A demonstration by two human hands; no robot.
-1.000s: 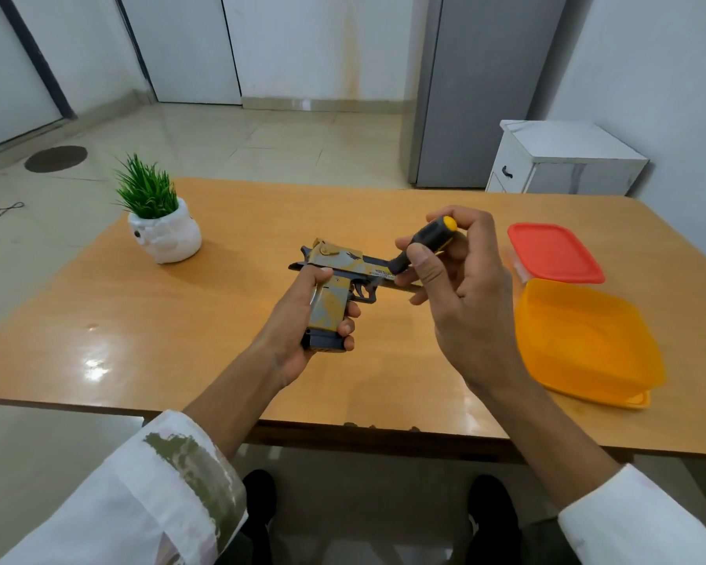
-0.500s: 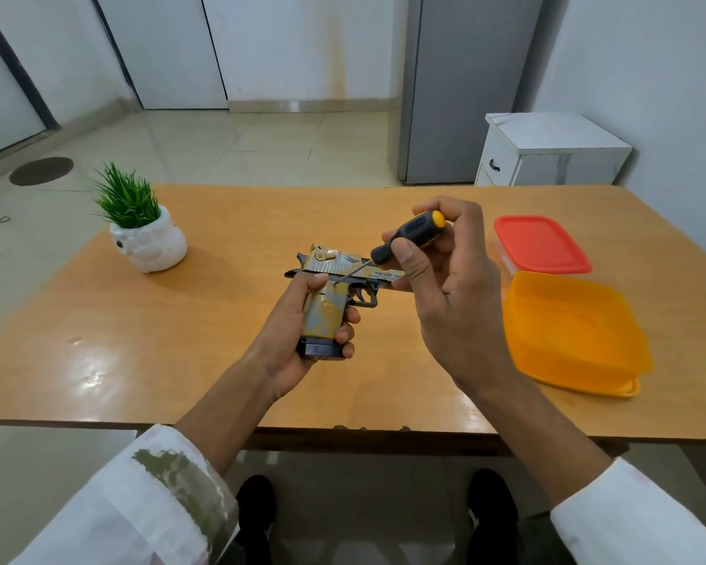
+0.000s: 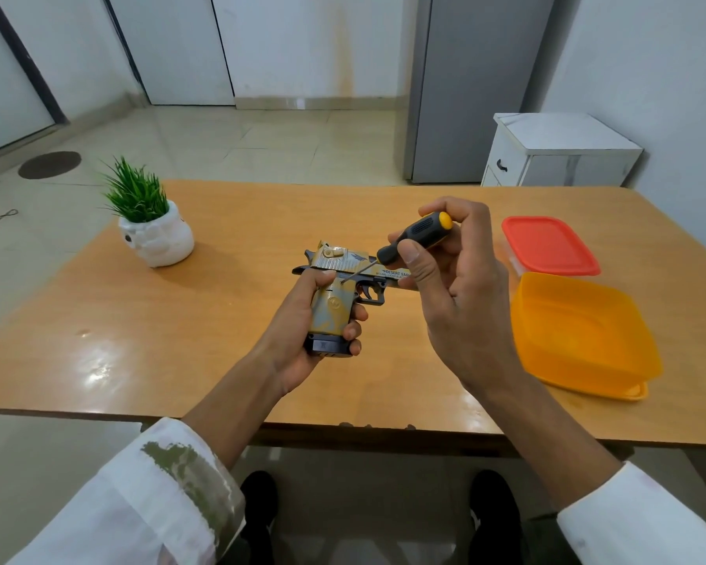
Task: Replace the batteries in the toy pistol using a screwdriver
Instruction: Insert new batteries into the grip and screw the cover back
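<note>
Left grip point(image 3: 302, 320) is closed round the handle of the toy pistol point(image 3: 332, 309), thumb along the rear and fingertips wrapped over the front edge. The pistol is held above the near middle of the worktop point(image 3: 229, 328), muzzle pointing to the person's right and one flat side turned up toward the camera. This orientation appears chosen to present the side face and its fastener to the tool. Right grip point(image 3: 461, 303) is closed on the screwdriver point(image 3: 418, 234). Thumb and fingers pinch the black ribbed handle near its yellow cap, a hold suited to twirling rather than levering. The thin shaft slopes down and left, and its tip meets the pistol's side just above the handle and behind the trigger guard. Whether the tip is seated in a screw head cannot be confirmed, as the spot is too small to resolve. Judged stage: loosening the battery cover screw, cover not yet off. No batteries are visible. An open orange container point(image 3: 579, 332) sits on the worktop just right of the hands, with a red-lidded box point(image 3: 549, 244) touching or just behind it. These are probably kept close to receive small parts. A potted plant point(image 3: 151, 222) stands well apart at far left. Risk noted: a slipping tip or a dropped screw.
</note>
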